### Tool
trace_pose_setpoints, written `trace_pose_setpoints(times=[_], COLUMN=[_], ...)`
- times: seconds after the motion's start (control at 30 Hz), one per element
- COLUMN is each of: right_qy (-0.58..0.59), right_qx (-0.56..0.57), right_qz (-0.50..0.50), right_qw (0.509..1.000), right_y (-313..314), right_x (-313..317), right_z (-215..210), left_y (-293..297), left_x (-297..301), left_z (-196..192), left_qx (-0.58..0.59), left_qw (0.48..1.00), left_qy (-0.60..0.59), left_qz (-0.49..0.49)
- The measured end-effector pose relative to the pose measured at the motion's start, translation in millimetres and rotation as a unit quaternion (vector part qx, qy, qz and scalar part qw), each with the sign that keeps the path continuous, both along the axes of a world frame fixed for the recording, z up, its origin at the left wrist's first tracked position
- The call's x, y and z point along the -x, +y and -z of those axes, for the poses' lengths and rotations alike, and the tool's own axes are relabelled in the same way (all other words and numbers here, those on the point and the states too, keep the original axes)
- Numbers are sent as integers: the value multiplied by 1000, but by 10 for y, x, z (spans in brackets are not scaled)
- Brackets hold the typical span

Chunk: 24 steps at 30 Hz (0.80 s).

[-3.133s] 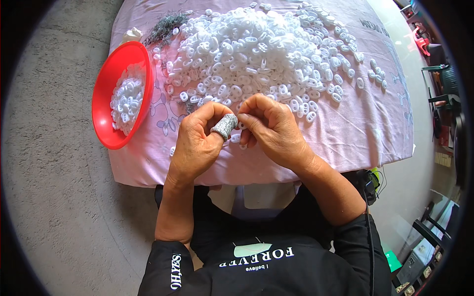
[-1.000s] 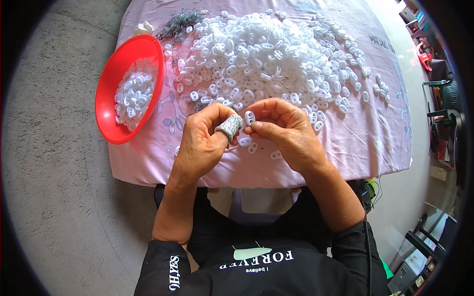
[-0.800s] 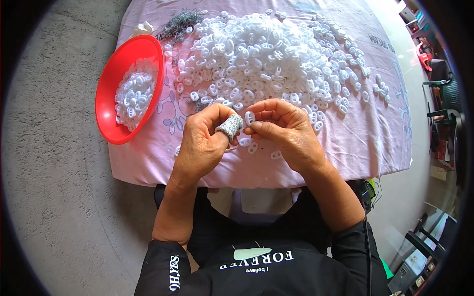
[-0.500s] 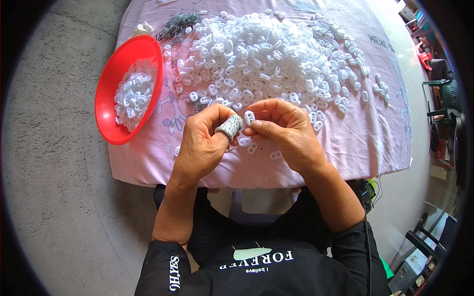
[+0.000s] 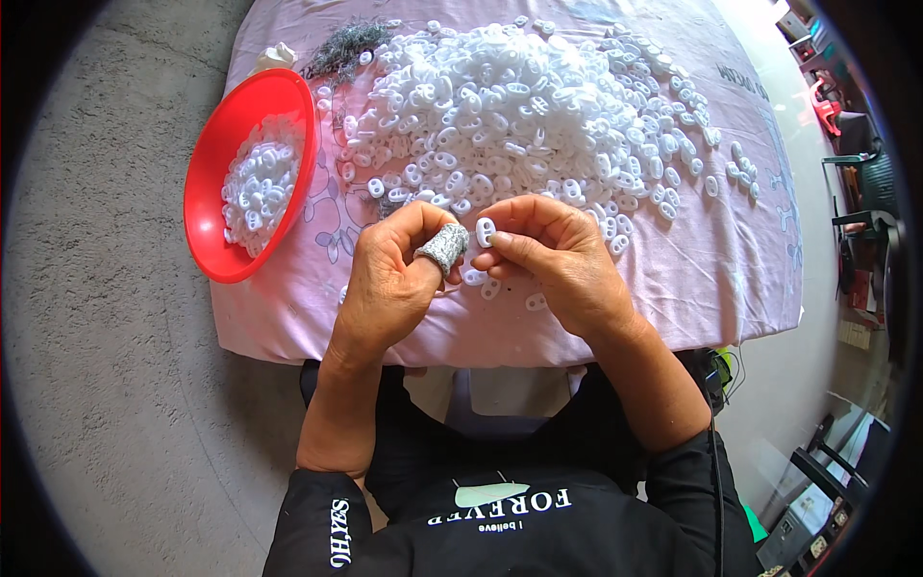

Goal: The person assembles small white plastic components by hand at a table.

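Note:
My right hand (image 5: pixel 553 255) pinches one small white oval plastic piece (image 5: pixel 486 231) between thumb and fingers, just above the table's near edge. My left hand (image 5: pixel 394 274) is curled beside it, its thumb covered by a grey knitted finger cot (image 5: pixel 443 246) that touches or nearly touches the piece. A large heap of the same white pieces (image 5: pixel 519 106) covers the pink cloth (image 5: pixel 673 279) behind my hands. A few loose pieces (image 5: pixel 534 301) lie under my right hand.
A red bowl (image 5: pixel 216 207) holding several white pieces stands at the left, partly over the table's edge. A tuft of grey wiry material (image 5: pixel 346 43) lies at the far left of the table. Grey concrete floor lies to the left; chairs and clutter stand at the right.
Over three seconds the view has shifted slightly. Both hands stay together at the near edge with the white piece; in the last second nothing has visibly moved.

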State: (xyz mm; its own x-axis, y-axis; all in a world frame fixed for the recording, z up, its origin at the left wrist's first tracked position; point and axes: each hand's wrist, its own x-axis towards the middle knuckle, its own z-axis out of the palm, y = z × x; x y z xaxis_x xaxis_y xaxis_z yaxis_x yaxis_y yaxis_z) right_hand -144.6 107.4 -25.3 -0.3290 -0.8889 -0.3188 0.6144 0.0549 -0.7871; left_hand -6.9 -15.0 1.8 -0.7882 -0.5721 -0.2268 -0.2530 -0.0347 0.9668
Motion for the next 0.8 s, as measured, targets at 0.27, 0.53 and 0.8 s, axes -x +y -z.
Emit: trace_pose_setpoints(times=[0.27, 0.53, 0.8], right_qy=[-55, -91, -148], right_qx=[18, 31, 38], right_qz=[-12, -23, -25], right_qw=[998, 995, 988], right_y=[8, 19, 11], right_x=[28, 54, 49], right_z=[32, 51, 45], left_y=[-16, -28, -25], left_x=[-11, -17, -18], left_z=[-30, -51, -62], left_qx=[-14, -51, -61], left_qw=[1000, 999, 998], left_qy=[1, 9, 21], left_qz=[0, 6, 6])
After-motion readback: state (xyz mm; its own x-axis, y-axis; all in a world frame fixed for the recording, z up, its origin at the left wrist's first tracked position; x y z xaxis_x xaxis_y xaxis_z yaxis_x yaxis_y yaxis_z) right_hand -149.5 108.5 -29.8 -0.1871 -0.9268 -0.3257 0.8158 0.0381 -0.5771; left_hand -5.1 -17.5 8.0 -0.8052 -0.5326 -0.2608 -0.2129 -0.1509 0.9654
